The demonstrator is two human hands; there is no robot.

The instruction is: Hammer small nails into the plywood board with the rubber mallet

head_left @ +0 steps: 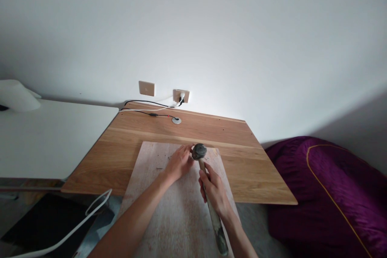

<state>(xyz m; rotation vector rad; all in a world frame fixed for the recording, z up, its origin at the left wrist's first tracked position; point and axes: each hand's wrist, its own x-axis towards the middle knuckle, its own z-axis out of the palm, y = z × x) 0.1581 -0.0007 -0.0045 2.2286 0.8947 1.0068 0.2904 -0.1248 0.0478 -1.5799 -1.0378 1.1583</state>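
Observation:
My right hand point(215, 190) is wrapped round the wooden handle of a hammer point(199, 152), whose dark metal head hangs near the far end of a pale wooden board point(178, 209). My left hand point(179, 162) rests on the board just left of the hammer head, fingers drawn together near the head as if pinching something too small to make out. The board lies on a light wooden desk point(133, 141) and sticks out over its near edge toward me. A few small dark specks, maybe nails, lie on the board left of my left hand.
A white table point(51, 137) adjoins the desk on the left. Wall sockets point(181, 96) with a plugged white cable and a black cable sit behind the desk. A purple beanbag point(329, 193) lies on the right. A white cord point(75, 221) loops down at lower left.

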